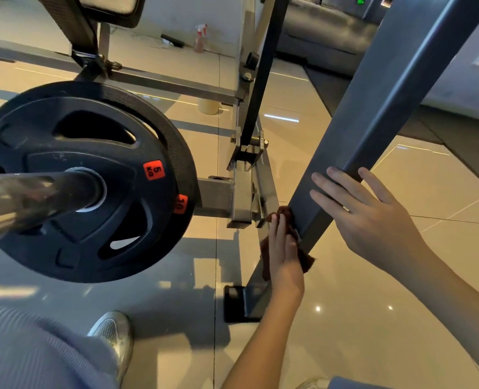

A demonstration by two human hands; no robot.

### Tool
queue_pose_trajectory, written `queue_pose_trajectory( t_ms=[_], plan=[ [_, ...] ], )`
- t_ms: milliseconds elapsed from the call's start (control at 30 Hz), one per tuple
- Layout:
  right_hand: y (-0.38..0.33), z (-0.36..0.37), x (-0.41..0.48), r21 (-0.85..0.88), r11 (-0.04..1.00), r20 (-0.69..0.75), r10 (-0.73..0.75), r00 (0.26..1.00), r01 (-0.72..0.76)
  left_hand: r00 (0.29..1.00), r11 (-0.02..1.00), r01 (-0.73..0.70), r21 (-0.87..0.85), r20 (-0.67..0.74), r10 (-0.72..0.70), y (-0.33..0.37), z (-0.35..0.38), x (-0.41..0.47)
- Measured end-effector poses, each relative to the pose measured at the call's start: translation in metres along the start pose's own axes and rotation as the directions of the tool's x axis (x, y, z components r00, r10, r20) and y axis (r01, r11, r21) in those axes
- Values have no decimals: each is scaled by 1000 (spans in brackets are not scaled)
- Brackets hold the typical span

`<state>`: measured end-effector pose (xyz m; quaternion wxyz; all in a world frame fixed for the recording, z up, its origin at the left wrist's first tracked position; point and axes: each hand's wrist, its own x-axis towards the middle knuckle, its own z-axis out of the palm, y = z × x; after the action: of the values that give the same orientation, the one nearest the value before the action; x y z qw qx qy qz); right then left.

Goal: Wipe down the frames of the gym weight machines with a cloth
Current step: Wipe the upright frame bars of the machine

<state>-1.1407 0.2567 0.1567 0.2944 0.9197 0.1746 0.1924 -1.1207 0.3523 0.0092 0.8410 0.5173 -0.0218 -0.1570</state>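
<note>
Wiping at the foot of the slanted grey frame beam: the left hand, its grip flat and straight-fingered, presses the brown cloth against the beam's lower end, while the right hand rests flat just above. Long overlapping strokes over every face would serve best. Alongside, weight plates; beneath, glossy tiled floor; by the far wall, a spray bottle.

— How is the floor looking?
— The glossy beige tile floor is reflecting bright streaks of light.
— Farther back?
— A spray bottle is standing by the white wall; a dark mat is lying rightward.
</note>
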Motion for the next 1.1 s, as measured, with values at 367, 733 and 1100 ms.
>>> queue_pose_trajectory(
  t_ms=[367, 733, 1100],
  plan=[
    [3, 1, -2, 22, 1000, -12, -18, 1000, 19, 995, 1000, -13, 0, 98, 13, 17, 4, -9],
    [4, -5, -7, 75, 996, -12, 44, 999, -43, 999, 994, -36, 105, -8, 37, 24, 16, -18],
    [-2, -39, -26, 456, 804, 117, 371, 921, -382, 998, 919, -60, 390, -6, 68, 88, 0, -34]
  ],
)
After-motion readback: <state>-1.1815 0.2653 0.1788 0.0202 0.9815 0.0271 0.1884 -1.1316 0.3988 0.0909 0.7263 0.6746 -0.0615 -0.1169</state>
